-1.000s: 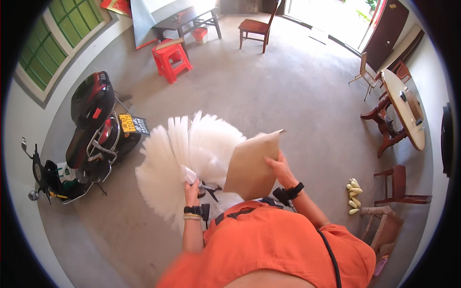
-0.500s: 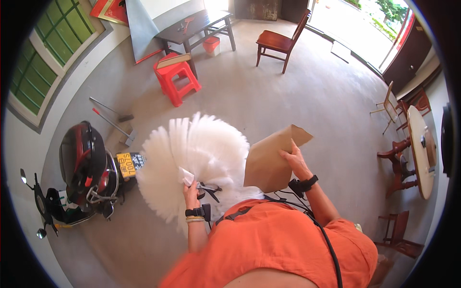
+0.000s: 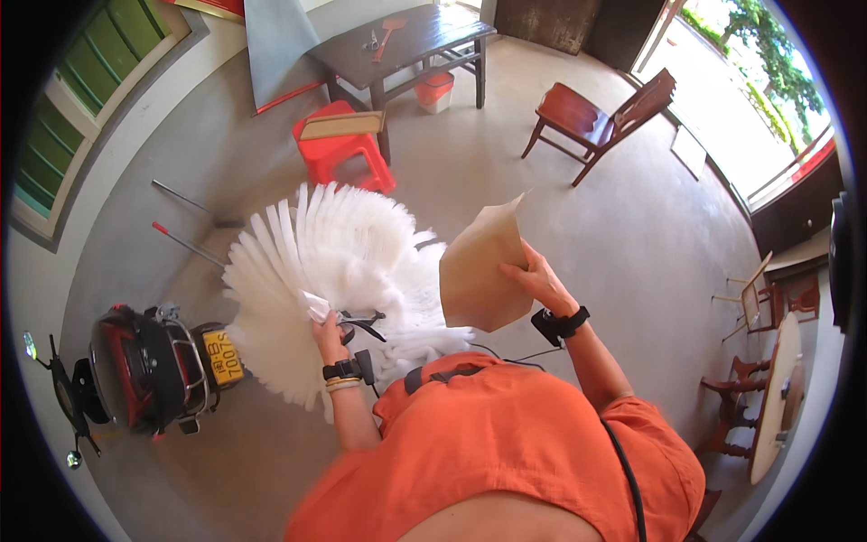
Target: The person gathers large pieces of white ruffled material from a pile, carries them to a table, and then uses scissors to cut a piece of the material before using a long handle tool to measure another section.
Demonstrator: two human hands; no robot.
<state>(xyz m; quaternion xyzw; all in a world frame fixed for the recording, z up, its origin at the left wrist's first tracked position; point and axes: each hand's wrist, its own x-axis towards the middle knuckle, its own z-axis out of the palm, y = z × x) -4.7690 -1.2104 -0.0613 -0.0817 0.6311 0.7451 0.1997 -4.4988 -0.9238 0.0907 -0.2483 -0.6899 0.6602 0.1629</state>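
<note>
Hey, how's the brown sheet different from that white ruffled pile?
The brown sheet is smooth and slightly bent; the white ruffled pile fans out in many folds. The pile spreads wider in view than the sheet. Both are in front of the person.

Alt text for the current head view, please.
The right hand holds a brown sheet; the left hand holds a small white piece by a fanned white heap. Beyond stand a red stool and dark table.

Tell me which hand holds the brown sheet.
The right hand, gripping the brown sheet by its right edge; the left hand holds a small white piece.
</note>
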